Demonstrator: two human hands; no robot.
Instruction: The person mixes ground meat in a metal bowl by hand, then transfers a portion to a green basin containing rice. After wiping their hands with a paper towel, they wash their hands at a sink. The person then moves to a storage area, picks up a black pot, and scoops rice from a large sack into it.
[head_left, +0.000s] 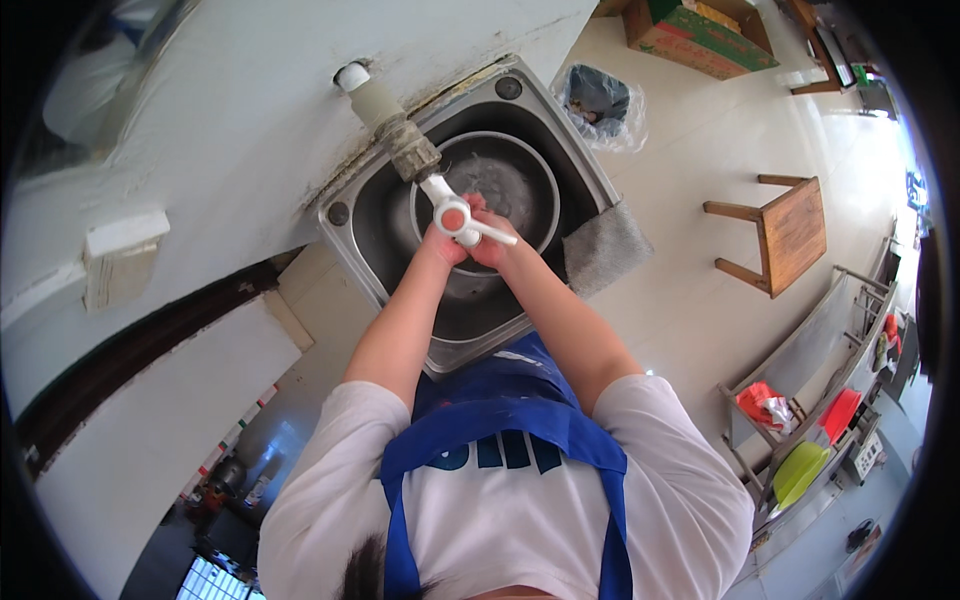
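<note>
My left hand (445, 249) and my right hand (491, 250) are close together under a white plastic lever tap (454, 219) with a red cap. The tap covers much of both hands, so their fingers and anything between them are largely hidden. Below them, a round metal basin (553, 196) stands inside a stainless steel sink (587, 154). Water seems to lie in the basin. A worn pipe fitting (409, 148) joins the tap to the wall. Over the sink's right rim hangs a grey mesh cloth (607, 246).
Beyond the sink, a lined waste bin (600, 97) sits on the tiled floor near a cardboard box (701, 41). To the right is a wooden stool (795, 236). A metal rack (814, 330) further right holds a green basin (801, 472) and red items.
</note>
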